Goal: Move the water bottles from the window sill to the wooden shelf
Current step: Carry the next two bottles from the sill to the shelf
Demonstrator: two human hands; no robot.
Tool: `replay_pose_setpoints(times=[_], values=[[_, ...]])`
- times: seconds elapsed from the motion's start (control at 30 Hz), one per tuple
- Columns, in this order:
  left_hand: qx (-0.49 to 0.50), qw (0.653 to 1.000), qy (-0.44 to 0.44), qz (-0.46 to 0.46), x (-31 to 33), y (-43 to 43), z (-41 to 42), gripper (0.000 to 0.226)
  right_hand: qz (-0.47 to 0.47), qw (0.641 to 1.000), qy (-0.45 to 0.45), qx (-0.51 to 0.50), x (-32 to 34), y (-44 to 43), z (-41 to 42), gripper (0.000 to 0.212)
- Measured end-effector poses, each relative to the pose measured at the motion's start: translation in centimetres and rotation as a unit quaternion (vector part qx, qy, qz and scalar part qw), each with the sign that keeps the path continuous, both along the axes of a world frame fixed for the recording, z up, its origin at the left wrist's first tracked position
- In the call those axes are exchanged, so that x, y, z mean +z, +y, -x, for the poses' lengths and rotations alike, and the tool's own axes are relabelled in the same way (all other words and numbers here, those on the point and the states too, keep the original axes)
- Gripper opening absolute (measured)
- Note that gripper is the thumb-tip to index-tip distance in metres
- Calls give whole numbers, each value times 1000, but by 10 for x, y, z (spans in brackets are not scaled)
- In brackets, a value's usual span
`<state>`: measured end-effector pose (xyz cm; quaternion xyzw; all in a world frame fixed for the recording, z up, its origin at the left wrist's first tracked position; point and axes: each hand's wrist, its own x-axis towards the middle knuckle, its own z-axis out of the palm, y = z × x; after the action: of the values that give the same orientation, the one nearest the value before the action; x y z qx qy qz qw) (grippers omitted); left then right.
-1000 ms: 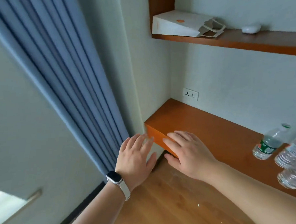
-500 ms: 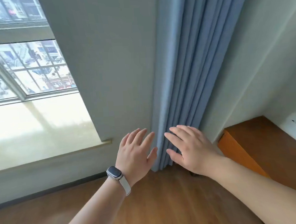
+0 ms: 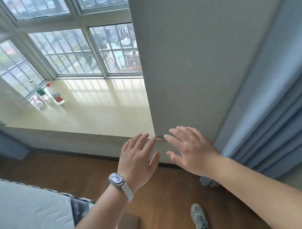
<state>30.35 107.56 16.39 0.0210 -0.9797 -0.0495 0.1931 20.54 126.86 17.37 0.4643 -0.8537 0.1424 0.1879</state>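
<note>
A few clear water bottles stand at the far left corner of the pale window sill (image 3: 97, 116): one with a red cap and red label (image 3: 55, 94), one with a green label (image 3: 37, 89) behind it, and another (image 3: 38, 102) blurred in front. My left hand (image 3: 138, 159), with a watch on the wrist, and my right hand (image 3: 189, 150) are held out side by side in front of the sill's near right corner, fingers spread, holding nothing. Both are far from the bottles. The wooden shelf is out of view.
A grey wall pillar (image 3: 196, 58) rises right of the sill, with a blue curtain (image 3: 274, 115) beside it. A mattress (image 3: 29, 214) fills the lower left. Wooden floor (image 3: 79, 168) lies between, and a shoe (image 3: 199, 217) shows at the bottom.
The view has swung left from the wooden shelf and its bottles, past the curtain, to the window sill. Both hands stayed open and empty in front of me.
</note>
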Motion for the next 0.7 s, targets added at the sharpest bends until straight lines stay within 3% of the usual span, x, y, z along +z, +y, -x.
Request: replay_pose_setpoints(times=[0.3, 0.7], values=[[98, 994, -16, 39, 17, 5, 84, 50, 3, 996, 21, 92, 7, -12, 123, 50], [239, 970, 25, 23, 22, -72, 84, 46, -10, 975, -47, 216, 7, -128, 166, 52]])
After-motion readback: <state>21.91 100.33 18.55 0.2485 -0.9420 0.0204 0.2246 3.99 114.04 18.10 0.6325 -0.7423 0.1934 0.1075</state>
